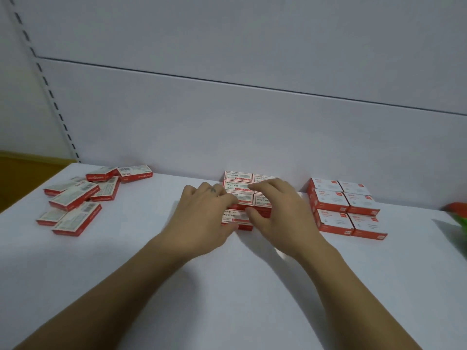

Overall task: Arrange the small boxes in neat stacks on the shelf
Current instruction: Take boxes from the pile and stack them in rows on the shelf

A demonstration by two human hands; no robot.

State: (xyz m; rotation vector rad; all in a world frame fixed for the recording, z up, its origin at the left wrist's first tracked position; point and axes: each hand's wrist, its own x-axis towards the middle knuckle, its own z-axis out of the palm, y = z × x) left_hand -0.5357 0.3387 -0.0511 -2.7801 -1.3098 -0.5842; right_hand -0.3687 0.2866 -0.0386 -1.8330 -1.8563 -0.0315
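Left hand [206,214] pinches the front staple box [236,219] against the centre stack [240,184] on the shelf [227,286]. Right hand [280,210] curves over that stack; I cannot tell if it grips. The block at 3 o'clock [343,208] looks finished and the loose heap at 9 o'clock [75,198] is still unsorted, so roughly half remains.

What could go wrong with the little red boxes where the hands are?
The left hand and the right hand crowd the middle stack; a bump could knock its boxes crooked.
The front box sits alone, lower than the stacks behind it, so the block may end up uneven.
The loose pile lies near the left edge of the shelf; a careless sweep might push one off.
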